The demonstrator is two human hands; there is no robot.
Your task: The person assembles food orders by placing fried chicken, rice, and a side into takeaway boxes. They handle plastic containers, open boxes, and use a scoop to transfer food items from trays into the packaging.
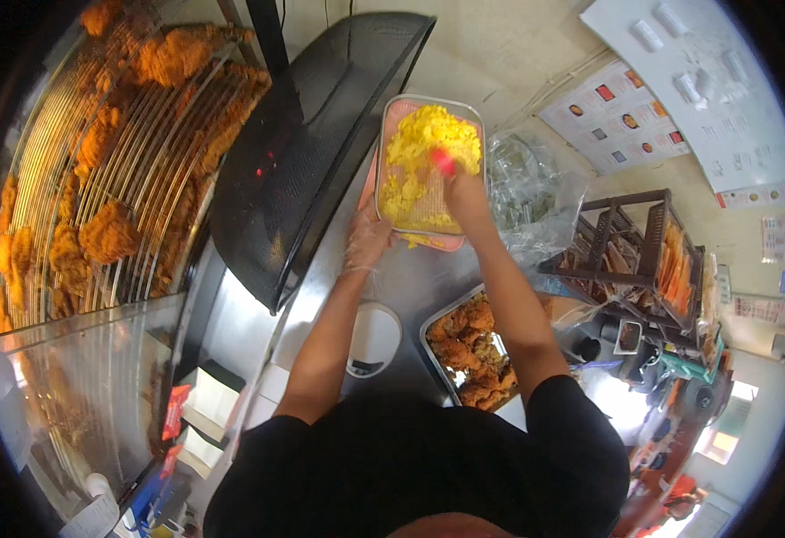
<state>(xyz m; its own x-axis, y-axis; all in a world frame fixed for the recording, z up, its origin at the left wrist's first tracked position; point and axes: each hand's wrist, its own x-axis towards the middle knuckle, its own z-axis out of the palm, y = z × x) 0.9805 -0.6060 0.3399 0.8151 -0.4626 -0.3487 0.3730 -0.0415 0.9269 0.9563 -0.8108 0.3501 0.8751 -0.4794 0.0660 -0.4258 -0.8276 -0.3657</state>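
Note:
A rectangular metal-rimmed tray (431, 98) is held out ahead of me, over a pink tray (451, 242). Soft, crumbly yellow food (433, 134), its kind unclear, is heaped at the far end and thins toward me. My left hand (368, 235), in a clear plastic glove, grips the near left corner of the metal-rimmed tray. Over its right side, my right hand (466, 195) is closed on a red-ended tool (442, 161), smeared by motion. The tool's end is at the yellow food; its kind cannot be made out.
Fried chicken (110, 233) lies on wire racks at left, beside a black curved panel (312, 134). Below my arms are a round white-topped container (376, 336) and a tray of fried pieces (469, 350). Clear plastic bags (531, 193) and a brown rack (630, 247) stand at right.

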